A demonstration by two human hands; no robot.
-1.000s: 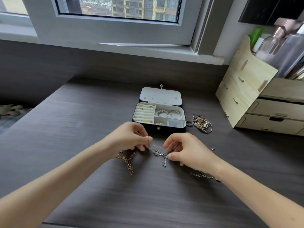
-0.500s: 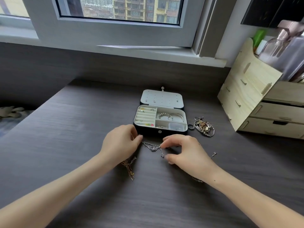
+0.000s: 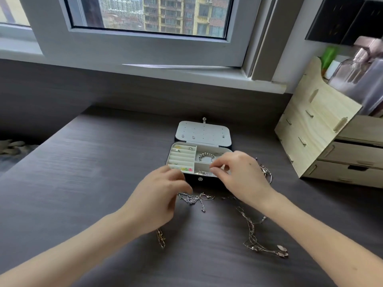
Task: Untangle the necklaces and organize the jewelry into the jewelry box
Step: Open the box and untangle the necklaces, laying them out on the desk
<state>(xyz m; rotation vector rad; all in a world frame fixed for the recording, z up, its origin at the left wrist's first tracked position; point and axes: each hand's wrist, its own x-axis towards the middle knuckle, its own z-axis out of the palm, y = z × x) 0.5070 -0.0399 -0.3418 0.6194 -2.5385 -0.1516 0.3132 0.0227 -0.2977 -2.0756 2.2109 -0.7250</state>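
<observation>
the right hand's fingers are bent, thumb and forefinger drawn close together above the front right compartment of the open jewelry box; whether anything thin is caught between them cannot be told. the left hand hovers by the box's front left corner, its fingers curled and blurred, and it cannot be told if they grasp anything. just below and between the two hands a tangled silver necklace lies on the dark wood-grain desk, near the box's front wall. a gold chain shows from under the left wrist, and a longer silver necklace with small pendants trails across the desk beneath the right forearm. inside the box, rings sit in the padded rolls on the left, small bright pieces lie in the front roll, and a beaded bracelet rests in the rear right compartment. the pale lid lies folded back behind the tray. a further cluster of jewelry peeks out beside the box, partly hidden by the right hand. to the right stands a light wooden drawer organizer holding bottles, and a window beyond the desk looks onto apartment towers.
</observation>
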